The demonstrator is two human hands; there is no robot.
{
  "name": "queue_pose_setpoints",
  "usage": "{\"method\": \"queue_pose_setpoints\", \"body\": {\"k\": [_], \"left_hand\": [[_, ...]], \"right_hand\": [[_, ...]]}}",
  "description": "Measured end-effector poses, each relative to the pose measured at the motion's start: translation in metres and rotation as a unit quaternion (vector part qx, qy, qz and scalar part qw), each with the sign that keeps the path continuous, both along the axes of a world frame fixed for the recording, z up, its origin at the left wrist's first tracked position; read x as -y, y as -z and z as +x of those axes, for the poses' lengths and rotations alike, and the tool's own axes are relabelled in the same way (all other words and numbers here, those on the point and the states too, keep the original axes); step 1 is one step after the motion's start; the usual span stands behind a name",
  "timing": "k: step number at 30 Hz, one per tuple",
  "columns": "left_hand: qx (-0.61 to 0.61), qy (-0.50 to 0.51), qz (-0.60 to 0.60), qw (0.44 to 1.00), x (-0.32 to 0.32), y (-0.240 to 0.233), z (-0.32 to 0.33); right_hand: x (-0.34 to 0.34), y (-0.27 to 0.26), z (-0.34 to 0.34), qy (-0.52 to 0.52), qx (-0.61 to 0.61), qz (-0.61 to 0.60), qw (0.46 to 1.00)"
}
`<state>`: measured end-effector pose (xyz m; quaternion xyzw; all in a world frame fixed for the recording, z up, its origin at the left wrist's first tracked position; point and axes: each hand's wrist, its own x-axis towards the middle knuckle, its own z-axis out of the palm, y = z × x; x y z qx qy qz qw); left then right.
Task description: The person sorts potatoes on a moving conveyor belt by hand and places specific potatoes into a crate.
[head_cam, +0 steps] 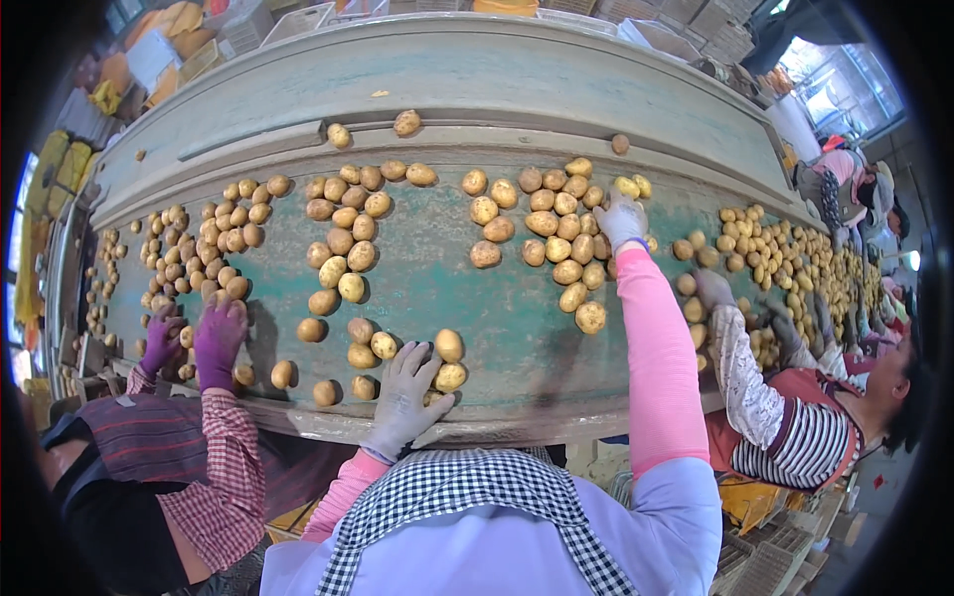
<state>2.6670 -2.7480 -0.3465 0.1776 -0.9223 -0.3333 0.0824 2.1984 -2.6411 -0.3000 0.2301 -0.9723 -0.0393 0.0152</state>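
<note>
My left hand (pixel 402 395), in a pale grey glove, lies palm down near the front edge of the green sorting belt (pixel 425 298). Its fingers are spread. A potato (pixel 432 398) shows partly between its thumb and fingers, with two more potatoes (pixel 449 361) just right of the fingertips. My right hand (pixel 623 219), gloved the same way, reaches to the far side over a cluster of potatoes (pixel 566 227). Two light yellow potatoes (pixel 632 186) sit at its fingertips; whether it grips one is hidden. Between my arms, a band of potatoes (pixel 343 246) lies left of bare belt.
On the left, a co-worker's purple-gloved hands (pixel 218 335) touch potatoes. To the right, another co-worker's gloved hand (pixel 714 289) is near my forearm, beside a dense potato pile (pixel 797 249). A raised wooden rail (pixel 507 138) bounds the far side. Crates (pixel 298 22) stand beyond.
</note>
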Motion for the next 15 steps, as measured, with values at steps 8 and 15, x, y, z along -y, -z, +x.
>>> {"method": "queue_pose_setpoints", "body": {"k": [8,15], "left_hand": [[-0.1,0.179,-0.024,0.979,0.001,-0.025,-0.013],[-0.085,0.14,-0.083,0.983,0.037,-0.006,-0.038]], "right_hand": [[0.041,0.0,0.014,-0.002,0.067,-0.013,0.998],[0.023,0.059,0.079,-0.062,0.008,-0.069,0.996]]}}
